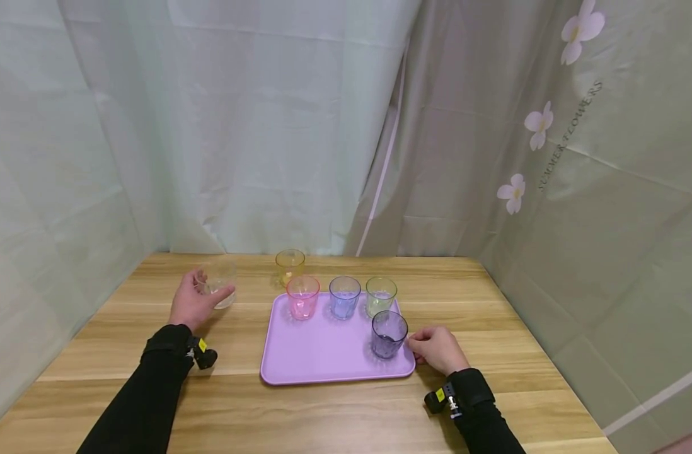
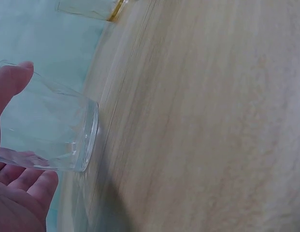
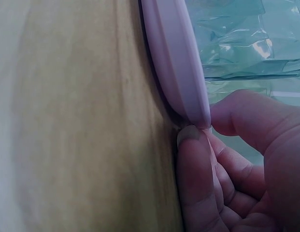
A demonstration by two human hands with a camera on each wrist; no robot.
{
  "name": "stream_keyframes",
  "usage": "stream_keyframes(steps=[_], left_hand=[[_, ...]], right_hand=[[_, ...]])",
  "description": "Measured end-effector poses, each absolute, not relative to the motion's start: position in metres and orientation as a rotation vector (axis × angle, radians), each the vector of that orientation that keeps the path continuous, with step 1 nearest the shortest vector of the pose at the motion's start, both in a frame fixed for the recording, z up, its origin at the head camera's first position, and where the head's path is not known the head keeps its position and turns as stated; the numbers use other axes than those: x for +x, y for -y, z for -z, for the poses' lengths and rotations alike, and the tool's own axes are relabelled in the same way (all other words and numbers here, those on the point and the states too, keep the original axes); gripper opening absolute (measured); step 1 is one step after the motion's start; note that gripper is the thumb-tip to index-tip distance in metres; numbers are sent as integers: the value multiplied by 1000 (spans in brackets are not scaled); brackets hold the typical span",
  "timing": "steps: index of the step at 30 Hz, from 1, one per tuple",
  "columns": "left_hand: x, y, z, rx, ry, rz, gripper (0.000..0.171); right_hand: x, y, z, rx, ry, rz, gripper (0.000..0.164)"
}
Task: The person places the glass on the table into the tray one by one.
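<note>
On the left of the table my left hand holds a clear glass, thumb on one side and fingers on the other. The left wrist view has the same clear glass, its base close over the wood. My right hand pinches the right edge of a purple tray near its front corner. In the right wrist view, the thumb is at the upper side of the tray's rim and a fingertip at its underside. A dark grey glass stands on the tray beside this hand.
Pink, blue and green glasses stand in a row along the tray's back edge. A yellow glass stands on the wooden table behind the tray. Curtains enclose the back and sides.
</note>
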State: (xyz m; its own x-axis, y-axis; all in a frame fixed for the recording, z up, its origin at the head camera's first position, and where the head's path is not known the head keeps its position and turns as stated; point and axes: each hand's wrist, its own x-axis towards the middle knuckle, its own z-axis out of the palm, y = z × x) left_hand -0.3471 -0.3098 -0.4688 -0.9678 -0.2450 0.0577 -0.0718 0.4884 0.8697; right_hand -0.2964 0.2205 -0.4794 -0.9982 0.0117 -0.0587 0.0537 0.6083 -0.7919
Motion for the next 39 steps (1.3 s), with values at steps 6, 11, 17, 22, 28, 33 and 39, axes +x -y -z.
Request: stream_keyframes(steps=[6,11,17,22,28,33,39], left_hand=[[-348,309,469,288,2551,1472,114],[-347,308,469,292,2548,1470,113],[-346,307,468,279,2549,1455,110],[-344,305,465,298,2564,1463,111],[-343,309,463,249,2584,1432,114],[-340,309,459,239,2581,1429,113],[-336,308,454,266,2590,1449,114]], right_hand=[[-297,-221,481,58,-2777,1366,12],[-298,-221,482,50,-2775,1381,12],[-297,-221,481,60,-2774,1366,12],[-298,-221,481,46,-2791,1352,13],[-299,-222,480,36,-2794,1341,14],[-300,-223,481,40,-2794,1338,14],[-299,-221,480,34,-2789,1341,15]])
